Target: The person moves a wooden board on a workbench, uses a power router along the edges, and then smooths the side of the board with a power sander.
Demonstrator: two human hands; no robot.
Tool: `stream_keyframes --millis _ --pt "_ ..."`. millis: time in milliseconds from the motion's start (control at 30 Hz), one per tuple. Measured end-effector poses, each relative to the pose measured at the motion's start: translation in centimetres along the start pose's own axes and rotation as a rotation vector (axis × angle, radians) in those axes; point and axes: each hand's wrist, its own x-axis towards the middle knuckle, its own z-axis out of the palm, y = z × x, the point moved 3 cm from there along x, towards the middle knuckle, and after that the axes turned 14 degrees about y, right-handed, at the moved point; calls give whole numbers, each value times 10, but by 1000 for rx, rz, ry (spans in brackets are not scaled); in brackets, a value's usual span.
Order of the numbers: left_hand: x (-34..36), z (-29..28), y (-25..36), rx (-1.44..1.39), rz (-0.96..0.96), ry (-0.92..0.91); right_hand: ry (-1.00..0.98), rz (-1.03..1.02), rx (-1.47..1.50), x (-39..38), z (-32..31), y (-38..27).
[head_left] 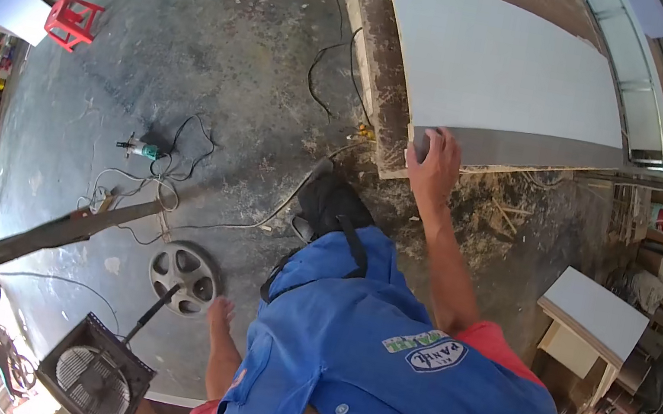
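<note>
There were two white boards (pixel 511 75) (pixel 596 313), one red stool (pixel 73 22), one fan (pixel 92 378), one wheel (pixel 182 277), one hand (pixel 434 167)

Right hand (pixel 435 165) stretched forward, fingers spread flat; left hand hidden.

Right hand (pixel 435 165) on white panel (pixel 506 83)

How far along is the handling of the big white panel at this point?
Done: the white panel lies flat on the dusty workbench. In hand: the right hand rests on its near corner edge; whether it grips cannot be told. The left hand is hidden by the blue shirt. Left: nothing shows the panel lifted or shifted off the bench yet.
</note>
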Motion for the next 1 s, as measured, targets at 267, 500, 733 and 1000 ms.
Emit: stream_keyframes --millis 267,500,733,1000 --pt "38 114 191 236 576 -315 -65 119 -176 17 24 -13" --pt "37 169 368 564 593 -283 -151 268 -276 50 38 -24" --pt "45 220 532 353 428 -404 91 617 17 92 87 -59" --pt "38 361 719 1205 1114 -778 477 2061 900 71 142 -97"
